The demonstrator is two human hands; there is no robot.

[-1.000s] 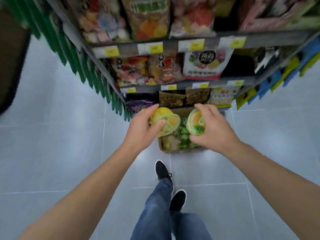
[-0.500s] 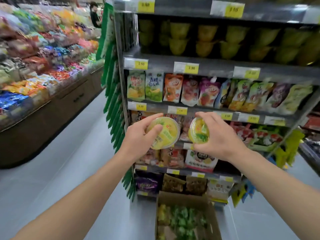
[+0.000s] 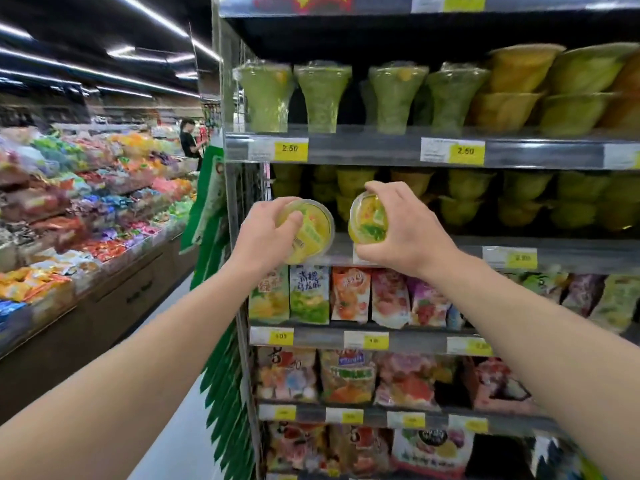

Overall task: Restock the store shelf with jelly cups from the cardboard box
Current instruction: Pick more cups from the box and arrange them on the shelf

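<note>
Two bare hands are raised in front of a store shelf, each grasping one jelly cup. The left hand point(image 3: 266, 233) has its grip wrapped over the side of a yellow jelly cup point(image 3: 310, 232), thumb across the front, with the cup tipped so its printed foil lid faces right and toward the viewer. The right hand point(image 3: 405, 230) has its grip curled around a second jelly cup point(image 3: 367, 218) from the right side, fingers over the top and thumb beneath; this cup lies on its side, its lid facing left toward the other cup. The two cups are near each other but not touching.

Both cups are held just in front of the shelf point(image 3: 433, 249) edge, level with a tier already filled with stacked yellow-green jelly cups point(image 3: 519, 199). One tier higher, taller green cups point(image 3: 322, 98) stand in a row, with stacked yellow bowls to their right. Yellow price tags point(image 3: 291, 150) line the shelf edges. Below the hands, rows of colourful snack pouches point(image 3: 349, 296) fill three lower tiers.

To the left, across the aisle, a long bench point(image 3: 69, 306) carries heaps of wrapped sweets, and a person in dark clothes point(image 3: 188, 140) stands far off.
</note>
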